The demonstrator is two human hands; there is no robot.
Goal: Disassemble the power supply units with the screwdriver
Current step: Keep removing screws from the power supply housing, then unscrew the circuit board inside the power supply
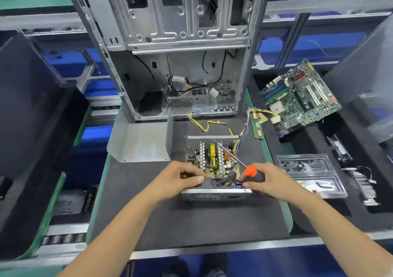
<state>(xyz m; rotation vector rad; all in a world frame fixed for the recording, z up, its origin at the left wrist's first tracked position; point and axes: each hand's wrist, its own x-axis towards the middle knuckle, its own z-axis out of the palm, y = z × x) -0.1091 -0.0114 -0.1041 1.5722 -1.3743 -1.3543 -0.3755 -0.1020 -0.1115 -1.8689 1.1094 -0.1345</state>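
Note:
An opened power supply unit [214,194] sits on the dark mat in front of me, its circuit board with heatsinks and coils exposed. Its grey metal cover [140,141] lies off to the left. My left hand [180,177] grips the unit's near left edge, thumb over the rim. My right hand [270,181] holds a screwdriver [251,170] by its orange and black handle, the shaft slanting up-left over the board, while its fingertips touch the unit's near right corner. Yellow and coloured cables [212,124] run from the unit toward the case.
An empty computer case [170,42] stands open behind the unit. A motherboard [302,98] and a memory stick [257,125] lie at the right, with a clear plastic tray [312,174] nearer. Dark bins flank both sides.

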